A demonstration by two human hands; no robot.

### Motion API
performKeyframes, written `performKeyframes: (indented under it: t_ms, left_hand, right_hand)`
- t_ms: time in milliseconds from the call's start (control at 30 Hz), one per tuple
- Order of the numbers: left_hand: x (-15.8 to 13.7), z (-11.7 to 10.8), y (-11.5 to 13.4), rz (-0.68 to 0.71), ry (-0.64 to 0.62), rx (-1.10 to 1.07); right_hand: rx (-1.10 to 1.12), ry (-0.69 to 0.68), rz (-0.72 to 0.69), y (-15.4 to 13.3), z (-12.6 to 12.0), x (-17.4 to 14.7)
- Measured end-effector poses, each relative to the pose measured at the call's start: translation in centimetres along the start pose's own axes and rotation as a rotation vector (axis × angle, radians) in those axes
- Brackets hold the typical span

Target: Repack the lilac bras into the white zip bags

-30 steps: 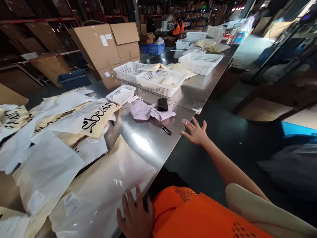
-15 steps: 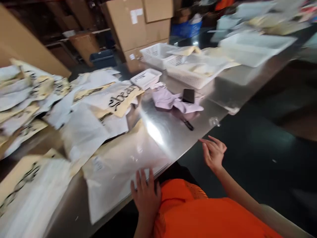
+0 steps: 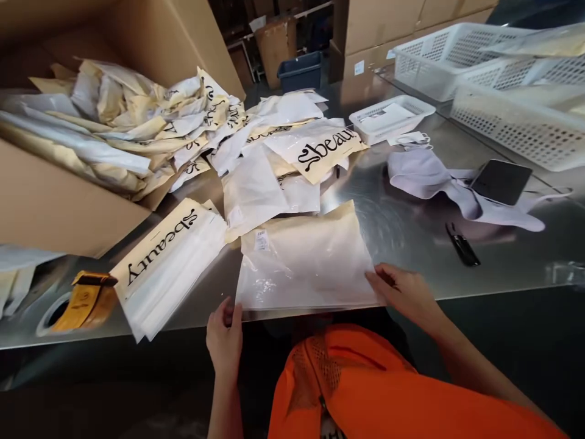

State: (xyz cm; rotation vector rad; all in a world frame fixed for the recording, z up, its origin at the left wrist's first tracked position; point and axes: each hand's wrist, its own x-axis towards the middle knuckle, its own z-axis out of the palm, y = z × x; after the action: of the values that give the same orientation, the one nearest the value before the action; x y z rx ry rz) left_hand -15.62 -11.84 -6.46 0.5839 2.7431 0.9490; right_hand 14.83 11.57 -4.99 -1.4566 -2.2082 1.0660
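Observation:
A clear-fronted plastic packaging bag [image 3: 306,268] with a cream top strip and a small label lies flat at the table's front edge. At its lower left corner, my left hand [image 3: 225,335] has curled fingers and the thumb against the bag's edge. My right hand [image 3: 406,292] pinches the lower right corner between thumb and fingers. To the left is a neat stack of flat bags [image 3: 169,262] printed "Sbeauty". Behind the bag, more printed bags [image 3: 274,177] are heaped loosely.
A large cardboard box [image 3: 68,201] full of bags stands at the left, near a yellow tape-like strip [image 3: 82,308]. On the right lie a lilac garment [image 3: 420,174], a phone [image 3: 501,182] and black thread snips [image 3: 462,245]. White baskets [image 3: 507,122] stand behind.
My view has swung left. My left hand has gone from lying spread on the bag to its left corner; my right hand has come from beyond the table edge onto the right corner.

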Motion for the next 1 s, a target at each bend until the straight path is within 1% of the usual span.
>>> performKeyframes:
  t_ms: [33, 100, 133, 200, 233, 267, 300, 333, 367, 400, 433, 467, 500, 533, 567, 600, 633, 667, 700, 733, 767, 800, 867, 933, 1000]
  left_hand:
    - [0.1, -0.3, 0.1, -0.041, -0.069, -0.009]
    - [0.0, -0.4, 0.8, -0.074, -0.157, -0.056]
    - [-0.1, -0.5, 1.3, -0.086, -0.19, -0.137]
    - [-0.1, -0.7, 2.6, -0.137, -0.236, -0.418]
    - [0.1, -1.0, 3.3, -0.169, -0.26, -0.575]
    - [0.3, -1.4, 4.1, -0.195, -0.282, -0.715]
    - [0.5, -2.0, 4.9, -0.2, -0.283, -0.794]
    - [0.7, -2.7, 5.8, -0.17, -0.239, -0.772]
    - [0.8, -3.2, 6.6, -0.11, -0.136, -0.662]
    - [0.6, -3.7, 7.5, -0.027, 0.025, -0.498]
    - [0.0, -3.9, 8.3, 0.07, 0.211, -0.319]
    - [-0.9, -3.8, 9.0, 0.178, 0.352, -0.172]
    - [-2.1, -3.3, 9.6, 0.283, 0.371, -0.095]
    - [-3.6, -2.4, 10.1, 0.367, 0.251, -0.099]
    - [-5.2, -1.1, 10.5, 0.424, -0.018, -0.18]
    - [-6.9, 0.5, 10.8, 0.429, -0.422, -0.273]
    - [-8.5, 2.2, 11.1, 0.36, -0.766, -0.362]
    - [-9.9, 4.0, 11.4, 0.245, -1.034, -0.446]
    - [-11.1, 5.8, 11.7, 0.112, -1.207, -0.521]
    - [-12.1, 7.4, 11.9, -0.015, -1.306, -0.587]
    - [-12.9, 8.8, 12.2, -0.119, -1.352, -0.643]
    - [-13.5, 10.0, 12.6, -0.191, -1.361, -0.686]
    - [-14.4, 11.6, 13.4, -0.259, -1.32, -0.75]
    - [-15.2, 12.4, 14.4, -0.282, -1.219, -0.796]
    - [-15.6, 12.7, 15.3, -0.314, -1.073, -0.839]
  right_hand:
    - [0.079, 0.019, 0.035, -0.1, 0.2, 0.0]
    - [0.355, 0.046, 0.145, -0.3, 0.2, 0.2]
    - [0.521, 0.05, 0.208, -0.4, -0.1, 0.2]
    - [0.803, 0.073, 0.296, -1.0, -1.1, 0.5]
    - [0.892, 0.097, 0.3, -1.4, -1.9, 0.6]
    - [0.944, 0.126, 0.274, -1.9, -2.7, 0.7]
    - [0.968, 0.157, 0.222, -2.4, -3.5, 0.8]
    - [0.972, 0.179, 0.156, -2.9, -4.2, 0.9]
    - [0.959, 0.181, 0.091, -3.4, -4.7, 0.8]
    - [0.929, 0.158, 0.038, -3.8, -5.0, 0.7]
    - [0.887, 0.107, -0.002, -4.0, -5.0, 0.6]
    - [0.841, 0.03, -0.029, -4.1, -4.8, 0.3]
    - [0.801, -0.065, -0.048, -4.0, -4.4, -0.1]
    - [0.776, -0.168, -0.06, -3.9, -3.9, -0.5]
    - [0.766, -0.262, -0.067, -3.5, -3.3, -1.0]
    - [0.759, -0.337, -0.068, -3.1, -2.8, -1.5]
    - [0.741, -0.389, -0.063, -2.7, -2.3, -2.0]
    - [0.707, -0.417, -0.052, -2.2, -2.0, -2.5]
    - [0.657, -0.428, -0.04, -1.7, -1.8, -3.1]
    - [0.599, -0.428, -0.035, -1.2, -1.7, -3.6]
    - [0.546, -0.423, -0.041, -0.8, -1.6, -4.0]
    - [0.505, -0.416, -0.054, -0.5, -1.6, -4.4]
    - [0.492, -0.392, -0.085, 0.2, -1.2, -5.0]
    - [0.572, -0.379, -0.103, 0.7, -0.6, -5.3]
    - [0.659, -0.361, -0.117, 1.3, -0.1, -5.1]
